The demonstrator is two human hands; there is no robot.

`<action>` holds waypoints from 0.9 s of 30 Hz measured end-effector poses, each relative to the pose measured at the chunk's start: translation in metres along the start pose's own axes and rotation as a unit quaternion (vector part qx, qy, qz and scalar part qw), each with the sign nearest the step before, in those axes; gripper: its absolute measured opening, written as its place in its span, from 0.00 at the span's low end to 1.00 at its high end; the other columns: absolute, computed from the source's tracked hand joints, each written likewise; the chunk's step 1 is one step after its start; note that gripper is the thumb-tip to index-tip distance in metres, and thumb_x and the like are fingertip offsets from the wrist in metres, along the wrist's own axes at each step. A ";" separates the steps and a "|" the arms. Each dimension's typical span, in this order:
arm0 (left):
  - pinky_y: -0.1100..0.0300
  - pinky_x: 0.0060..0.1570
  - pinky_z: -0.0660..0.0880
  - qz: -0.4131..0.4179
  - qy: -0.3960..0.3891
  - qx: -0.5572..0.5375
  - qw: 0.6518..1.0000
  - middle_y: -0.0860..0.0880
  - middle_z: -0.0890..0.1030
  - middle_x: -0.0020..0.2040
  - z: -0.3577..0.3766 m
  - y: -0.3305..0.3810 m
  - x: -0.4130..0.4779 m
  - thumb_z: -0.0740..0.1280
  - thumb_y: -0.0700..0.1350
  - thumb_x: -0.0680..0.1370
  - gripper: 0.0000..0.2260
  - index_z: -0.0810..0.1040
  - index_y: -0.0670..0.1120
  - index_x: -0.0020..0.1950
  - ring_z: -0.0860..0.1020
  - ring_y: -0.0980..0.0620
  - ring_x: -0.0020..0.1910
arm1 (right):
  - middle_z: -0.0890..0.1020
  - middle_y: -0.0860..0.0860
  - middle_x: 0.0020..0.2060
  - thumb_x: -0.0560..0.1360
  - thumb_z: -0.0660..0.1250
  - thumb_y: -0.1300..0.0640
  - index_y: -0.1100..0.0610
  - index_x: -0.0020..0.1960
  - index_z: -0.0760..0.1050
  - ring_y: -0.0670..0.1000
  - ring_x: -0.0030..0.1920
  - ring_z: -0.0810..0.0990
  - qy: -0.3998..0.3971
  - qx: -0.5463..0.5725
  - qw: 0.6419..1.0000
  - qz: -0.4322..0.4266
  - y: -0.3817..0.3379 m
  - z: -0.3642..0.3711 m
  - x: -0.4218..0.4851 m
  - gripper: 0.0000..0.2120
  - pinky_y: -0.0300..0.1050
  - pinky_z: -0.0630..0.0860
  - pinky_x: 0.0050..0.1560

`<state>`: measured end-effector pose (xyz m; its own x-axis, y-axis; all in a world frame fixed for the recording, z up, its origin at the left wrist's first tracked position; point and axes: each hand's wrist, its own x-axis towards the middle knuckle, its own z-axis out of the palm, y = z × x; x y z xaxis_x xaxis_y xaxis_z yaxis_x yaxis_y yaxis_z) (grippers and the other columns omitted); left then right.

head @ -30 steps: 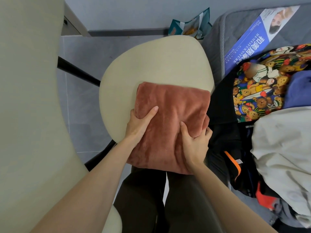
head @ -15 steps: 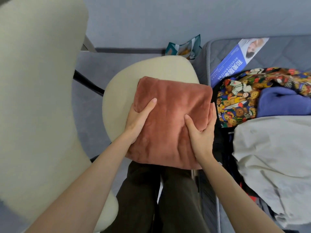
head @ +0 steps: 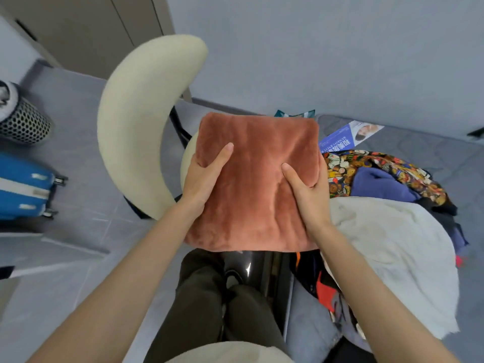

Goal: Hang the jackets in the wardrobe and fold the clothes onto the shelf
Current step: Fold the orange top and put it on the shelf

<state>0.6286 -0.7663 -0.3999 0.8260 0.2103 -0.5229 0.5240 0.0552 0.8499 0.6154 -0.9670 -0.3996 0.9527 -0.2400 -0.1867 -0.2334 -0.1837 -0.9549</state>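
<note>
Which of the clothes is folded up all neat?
The rust-red fleece, gripped by the left hand and right hand. The teddy-bear print, blue garment and white garment lie crumpled in a heap.

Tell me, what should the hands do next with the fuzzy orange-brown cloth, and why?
The folded rust-coloured plush cloth already looks squared, and the left hand and right hand grip its sides above the cream fuzzy chair. So probably carry it left toward the beige doors, likely the wardrobe.
</note>
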 end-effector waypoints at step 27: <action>0.54 0.61 0.75 0.041 0.257 -0.190 0.947 0.51 0.81 0.58 -0.341 -0.092 -0.449 0.73 0.59 0.71 0.26 0.74 0.51 0.64 0.80 0.53 0.55 | 0.81 0.38 0.55 0.66 0.75 0.40 0.43 0.66 0.71 0.39 0.56 0.79 -0.356 0.004 0.931 -0.078 -0.117 0.150 -0.434 0.31 0.49 0.74 0.64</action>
<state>0.1389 -0.5324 -0.2217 0.5990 0.6709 -0.4371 0.2695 0.3450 0.8991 0.2585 -0.6989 -0.2416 0.8634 0.4824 -0.1480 -0.0817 -0.1557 -0.9844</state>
